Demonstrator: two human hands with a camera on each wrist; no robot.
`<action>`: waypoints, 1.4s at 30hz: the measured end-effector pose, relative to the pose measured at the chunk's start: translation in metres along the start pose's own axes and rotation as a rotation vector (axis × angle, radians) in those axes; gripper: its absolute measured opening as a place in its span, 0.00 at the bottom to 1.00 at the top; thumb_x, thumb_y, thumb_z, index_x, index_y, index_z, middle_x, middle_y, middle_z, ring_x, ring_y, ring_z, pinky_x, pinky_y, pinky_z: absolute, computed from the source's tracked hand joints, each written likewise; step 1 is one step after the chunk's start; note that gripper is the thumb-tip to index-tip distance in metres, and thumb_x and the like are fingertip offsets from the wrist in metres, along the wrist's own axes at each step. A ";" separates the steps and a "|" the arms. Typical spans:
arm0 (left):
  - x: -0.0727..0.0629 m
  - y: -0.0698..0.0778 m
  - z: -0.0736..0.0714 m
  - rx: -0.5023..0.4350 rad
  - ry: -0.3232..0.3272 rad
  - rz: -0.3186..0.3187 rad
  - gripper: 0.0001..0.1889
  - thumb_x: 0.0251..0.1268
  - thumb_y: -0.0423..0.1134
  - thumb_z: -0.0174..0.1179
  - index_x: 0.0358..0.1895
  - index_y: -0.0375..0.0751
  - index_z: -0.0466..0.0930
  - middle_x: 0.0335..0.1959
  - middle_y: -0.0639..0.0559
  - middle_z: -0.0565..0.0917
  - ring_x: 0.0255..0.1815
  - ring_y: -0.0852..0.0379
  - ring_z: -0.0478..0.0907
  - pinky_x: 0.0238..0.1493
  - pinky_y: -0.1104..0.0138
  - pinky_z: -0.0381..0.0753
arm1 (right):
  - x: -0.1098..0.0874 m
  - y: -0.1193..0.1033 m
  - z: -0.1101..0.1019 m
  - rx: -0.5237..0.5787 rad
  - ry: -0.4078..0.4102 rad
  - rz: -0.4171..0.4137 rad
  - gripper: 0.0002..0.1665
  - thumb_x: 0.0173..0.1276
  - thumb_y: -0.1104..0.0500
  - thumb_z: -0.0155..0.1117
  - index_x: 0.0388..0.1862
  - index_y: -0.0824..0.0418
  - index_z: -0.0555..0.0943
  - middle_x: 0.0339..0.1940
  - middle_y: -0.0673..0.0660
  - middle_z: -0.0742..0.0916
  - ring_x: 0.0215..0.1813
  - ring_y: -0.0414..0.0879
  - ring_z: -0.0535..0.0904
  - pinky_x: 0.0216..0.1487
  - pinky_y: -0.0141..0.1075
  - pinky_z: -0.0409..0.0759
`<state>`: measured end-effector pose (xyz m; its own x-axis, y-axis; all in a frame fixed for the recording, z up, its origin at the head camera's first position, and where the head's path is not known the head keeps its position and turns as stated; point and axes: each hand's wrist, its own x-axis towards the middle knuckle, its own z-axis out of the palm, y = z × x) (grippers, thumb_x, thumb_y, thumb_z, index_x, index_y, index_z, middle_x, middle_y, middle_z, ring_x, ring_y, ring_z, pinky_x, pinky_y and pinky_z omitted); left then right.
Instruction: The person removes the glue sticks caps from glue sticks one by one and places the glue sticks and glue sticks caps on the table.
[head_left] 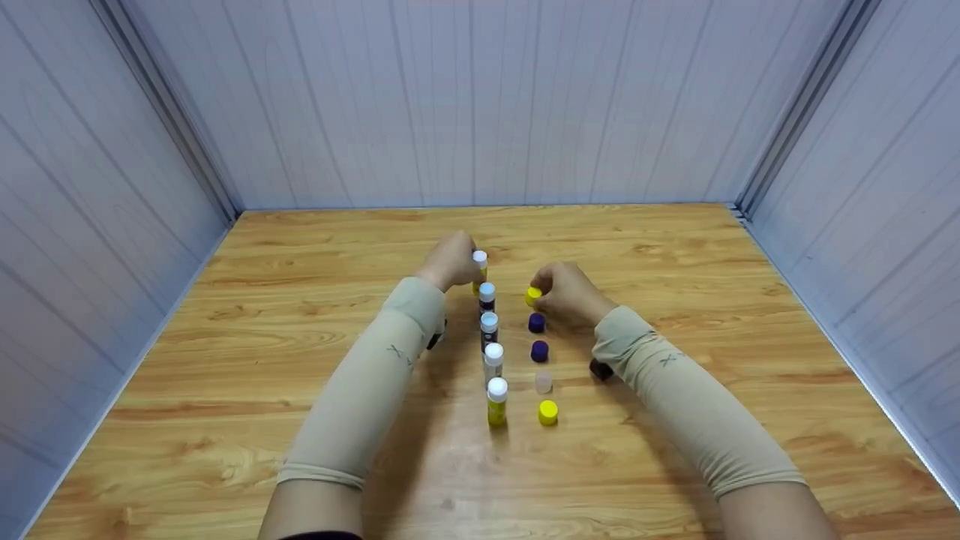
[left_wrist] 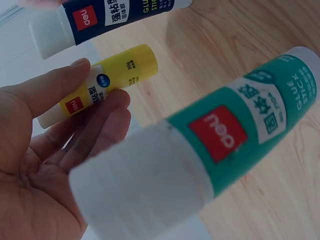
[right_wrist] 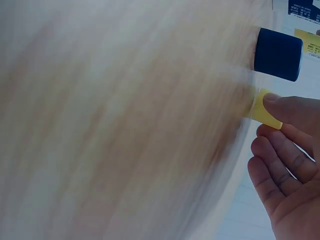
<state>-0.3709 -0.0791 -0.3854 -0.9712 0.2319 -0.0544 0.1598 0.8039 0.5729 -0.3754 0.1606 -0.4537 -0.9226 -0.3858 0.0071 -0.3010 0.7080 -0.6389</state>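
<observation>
At the far end of a row of upright glue sticks, my left hand (head_left: pixel 450 261) pinches a yellow glue stick (left_wrist: pixel 135 67) between thumb and fingers. Its white top points up in the head view. My right hand (head_left: pixel 574 294) holds a yellow cap (head_left: pixel 533 295) by thumb and fingertip at the far end of a row of caps. In the right wrist view the thumb lies over this cap, the other fingers loosely bent beneath. A dark blue cap (right_wrist: pixel 278 54) stands beside it. Nearest the left hand's stick is a dark blue glue stick (head_left: pixel 487 298) with a white top.
Toward me the stick row continues with another dark blue stick (head_left: pixel 489 337), a teal one (left_wrist: pixel 235 125) and a yellow one (head_left: pixel 497 409). Alongside run dark blue caps (head_left: pixel 539 351), a translucent cap (head_left: pixel 543 382) and a yellow cap (head_left: pixel 548 413). Panelled walls (head_left: pixel 480 105) enclose the wooden table (head_left: pixel 262 337).
</observation>
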 end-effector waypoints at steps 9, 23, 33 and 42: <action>0.007 0.000 0.006 0.061 -0.035 -0.015 0.03 0.70 0.24 0.65 0.36 0.32 0.86 0.27 0.50 0.76 0.29 0.54 0.67 0.32 0.64 0.69 | 0.000 -0.003 0.000 0.018 -0.031 0.053 0.16 0.68 0.70 0.71 0.55 0.69 0.88 0.52 0.66 0.90 0.55 0.56 0.84 0.61 0.50 0.86; 0.008 0.002 0.011 0.103 -0.094 -0.035 0.09 0.75 0.25 0.58 0.33 0.37 0.80 0.28 0.49 0.75 0.27 0.55 0.67 0.28 0.66 0.67 | 0.002 -0.001 0.001 -0.003 -0.013 0.005 0.13 0.66 0.71 0.72 0.50 0.69 0.87 0.45 0.64 0.90 0.47 0.52 0.83 0.54 0.44 0.84; 0.000 0.004 0.005 0.080 -0.070 -0.012 0.06 0.76 0.27 0.62 0.38 0.32 0.87 0.32 0.48 0.79 0.32 0.53 0.69 0.35 0.64 0.70 | 0.001 -0.004 -0.002 -0.024 -0.030 0.038 0.22 0.68 0.69 0.72 0.60 0.70 0.84 0.54 0.67 0.89 0.57 0.58 0.84 0.63 0.52 0.85; -0.015 0.000 -0.024 0.031 -0.097 -0.039 0.19 0.67 0.30 0.74 0.60 0.28 0.85 0.62 0.36 0.87 0.62 0.39 0.84 0.66 0.49 0.85 | -0.005 -0.016 -0.013 -0.041 0.008 -0.041 0.28 0.72 0.66 0.75 0.68 0.73 0.80 0.63 0.72 0.86 0.64 0.65 0.83 0.68 0.56 0.83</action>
<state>-0.3608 -0.0953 -0.3652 -0.9555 0.2505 -0.1560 0.1289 0.8297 0.5432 -0.3691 0.1590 -0.4338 -0.9111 -0.4103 0.0391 -0.3481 0.7154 -0.6058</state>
